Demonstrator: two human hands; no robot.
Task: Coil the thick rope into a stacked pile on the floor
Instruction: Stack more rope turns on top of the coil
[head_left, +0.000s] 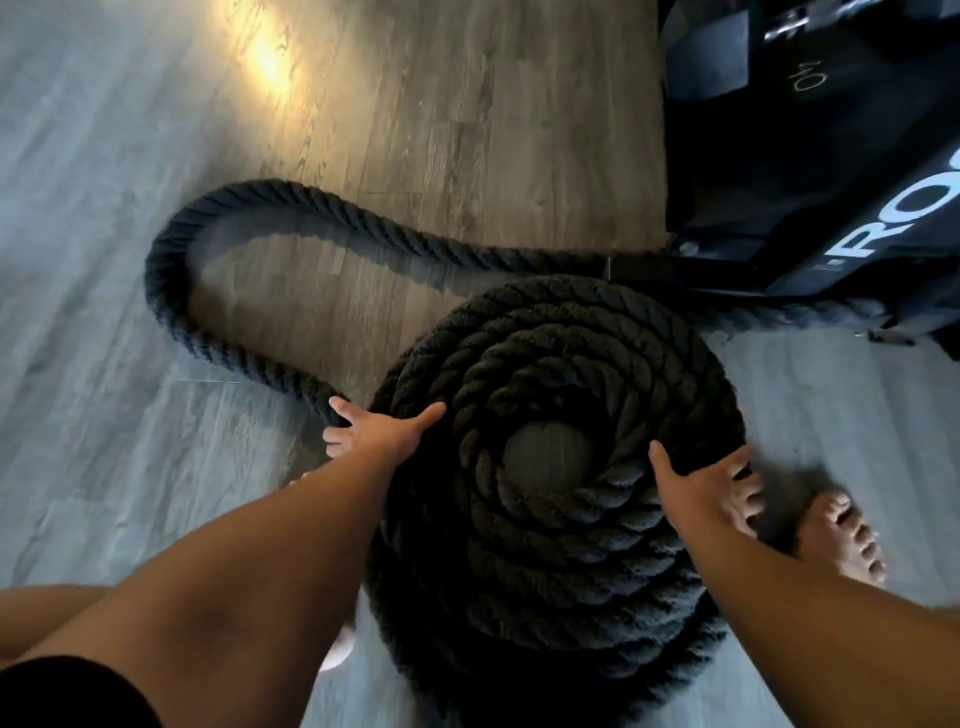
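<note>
Head view: I'm steadying the coil (561, 519), left hand (384, 431) and right hand (711, 488) spread wide, feeding the loose rope (171, 291) round evenly.

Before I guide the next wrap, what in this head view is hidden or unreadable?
- Rope far end: it runs under the black equipment at right, so the remaining length is unknown.
- Coiled pile near edge: cut off by the bottom of the frame.
- Left hand fingertips: curled behind the loose rope.
- Right hand grip: fingers wrap over the pile's outer side.
- Equipment lettering: cropped by the right edge.
</note>
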